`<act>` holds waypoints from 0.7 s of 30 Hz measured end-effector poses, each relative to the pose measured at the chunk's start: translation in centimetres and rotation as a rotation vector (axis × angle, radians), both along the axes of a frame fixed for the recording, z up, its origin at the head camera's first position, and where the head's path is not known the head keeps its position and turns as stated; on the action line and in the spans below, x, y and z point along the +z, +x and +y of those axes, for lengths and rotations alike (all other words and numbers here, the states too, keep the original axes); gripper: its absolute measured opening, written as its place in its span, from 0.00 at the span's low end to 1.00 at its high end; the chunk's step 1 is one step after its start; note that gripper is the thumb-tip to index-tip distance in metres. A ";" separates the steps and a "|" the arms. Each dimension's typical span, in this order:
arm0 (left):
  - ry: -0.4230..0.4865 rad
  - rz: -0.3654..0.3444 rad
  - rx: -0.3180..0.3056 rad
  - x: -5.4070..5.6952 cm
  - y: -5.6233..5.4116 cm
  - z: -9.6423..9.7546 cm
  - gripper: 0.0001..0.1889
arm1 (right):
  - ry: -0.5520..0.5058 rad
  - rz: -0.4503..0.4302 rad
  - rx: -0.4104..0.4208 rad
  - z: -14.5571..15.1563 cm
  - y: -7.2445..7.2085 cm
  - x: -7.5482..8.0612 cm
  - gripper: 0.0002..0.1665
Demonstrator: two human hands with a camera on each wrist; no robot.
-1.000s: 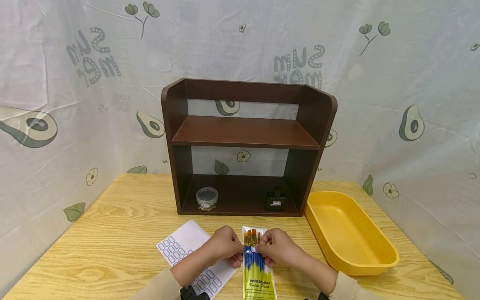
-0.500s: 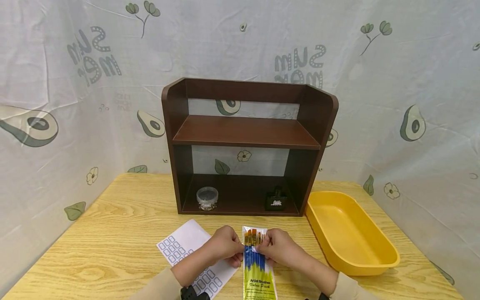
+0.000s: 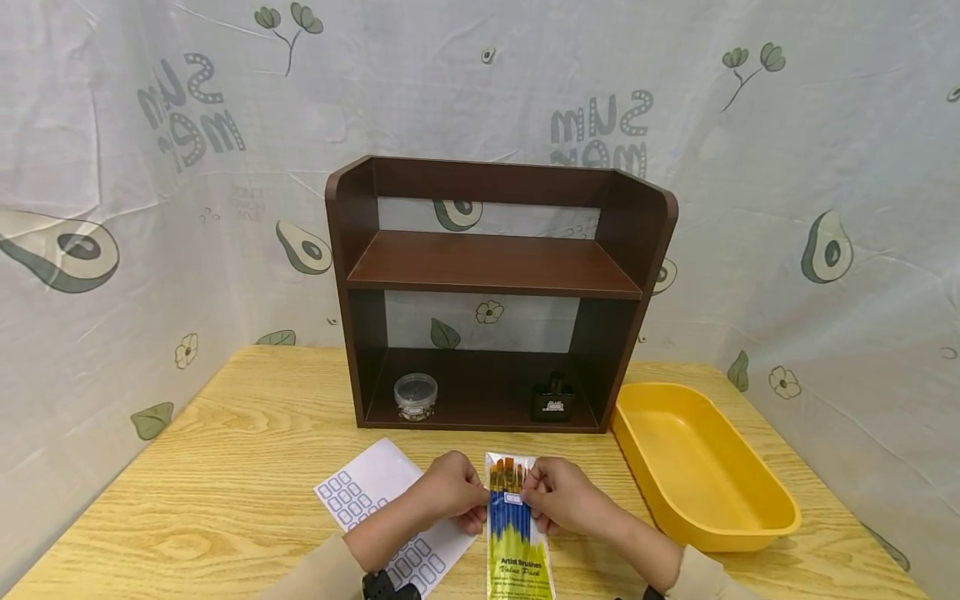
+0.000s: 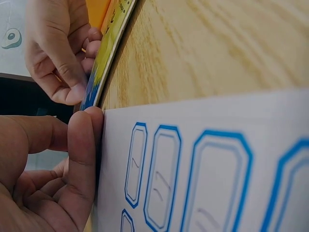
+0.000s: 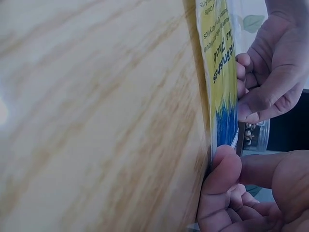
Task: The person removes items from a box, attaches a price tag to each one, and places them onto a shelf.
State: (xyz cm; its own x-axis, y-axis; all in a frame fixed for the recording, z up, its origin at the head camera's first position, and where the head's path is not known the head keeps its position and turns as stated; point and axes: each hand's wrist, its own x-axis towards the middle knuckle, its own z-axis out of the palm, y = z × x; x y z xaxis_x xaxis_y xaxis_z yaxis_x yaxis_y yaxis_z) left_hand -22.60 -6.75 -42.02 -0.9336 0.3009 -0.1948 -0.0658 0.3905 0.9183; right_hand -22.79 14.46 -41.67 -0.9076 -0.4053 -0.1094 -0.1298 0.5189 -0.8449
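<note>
A clear pack of artist brushes (image 3: 517, 533) with blue handles and a yellow-green printed front lies upright before me on the table. A small white label with a blue border (image 3: 513, 498) sits on it just below the bristles. My left hand (image 3: 452, 492) pinches the pack's left edge between thumb and fingers. At the opposite edge my right hand (image 3: 561, 493) pinches the pack beside the label, as the right wrist view also shows. Partly under the left forearm lies a white sheet of labels (image 3: 382, 475), its blue-bordered rows large in the left wrist view.
A dark brown two-tier shelf (image 3: 495, 265) stands behind the hands. On its lower tier are a clear round jar (image 3: 416, 395) at left and a black bottle (image 3: 553, 400) at right. A yellow tray (image 3: 705, 467) stands on the table (image 3: 225, 467) at right.
My right fingers have shifted slightly right, off the label, so that more of it shows. The left hand and the pack have stayed in place.
</note>
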 end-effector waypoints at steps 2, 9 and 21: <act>-0.002 0.004 -0.001 0.0 0.0 0.0 0.14 | 0.005 0.011 0.000 0.0 0.0 0.0 0.06; -0.006 0.011 -0.004 0.1 0.0 0.0 0.14 | 0.034 0.061 -0.016 -0.4 0.0 -0.2 0.11; 0.018 -0.010 -0.009 0.3 0.1 0.0 0.14 | 0.122 0.095 -0.065 -1.2 -0.2 -0.4 0.20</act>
State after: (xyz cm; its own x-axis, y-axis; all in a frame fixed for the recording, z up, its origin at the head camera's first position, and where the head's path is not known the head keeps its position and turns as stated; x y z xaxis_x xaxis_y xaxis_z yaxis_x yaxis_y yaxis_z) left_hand -22.52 -6.78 -41.75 -0.9289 0.3126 -0.1987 -0.0716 0.3748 0.9243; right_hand -22.94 13.23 -42.06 -0.9402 -0.3342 -0.0666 -0.1688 0.6265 -0.7610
